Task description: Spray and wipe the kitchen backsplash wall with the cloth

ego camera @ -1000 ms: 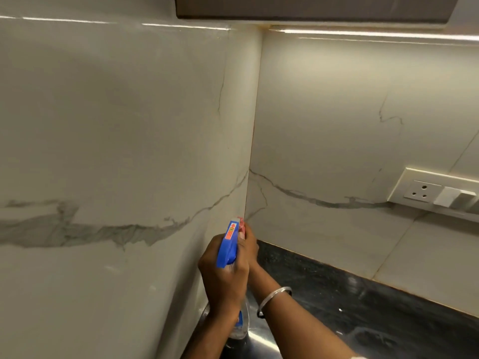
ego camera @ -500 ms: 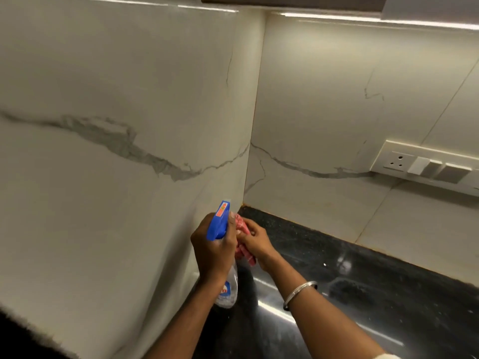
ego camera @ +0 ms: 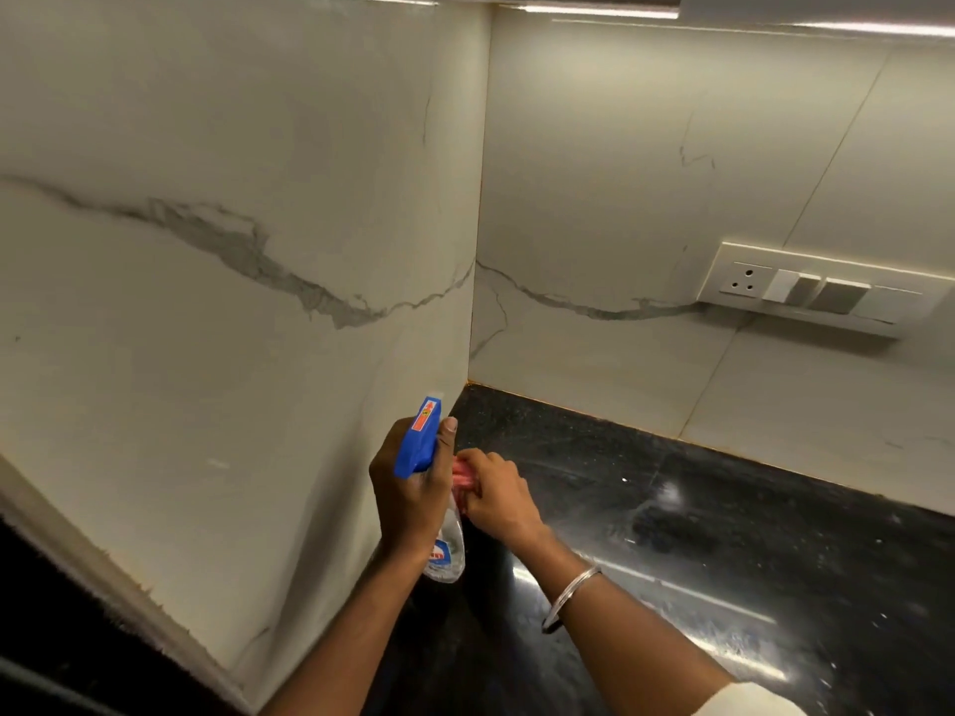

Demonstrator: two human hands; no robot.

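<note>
Marble-veined backsplash wall (ego camera: 594, 198) meets in a corner above the black countertop (ego camera: 697, 509), and over the last second both hands have drawn back and down from that corner. The left hand (ego camera: 408, 503) is curled round the blue-headed spray bottle (ego camera: 419, 436), its nozzle toward the left-hand tile, while the right hand (ego camera: 498, 498) beside it clutches the bunched red cloth (ego camera: 461, 475), clear of the wall. I judge spraying is pausing or being re-aimed, with wiping still to come.

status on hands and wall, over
Left hand grips spray bottle. Right hand holds pink cloth. Backsplash wall unblocked; socket panel far right.
</note>
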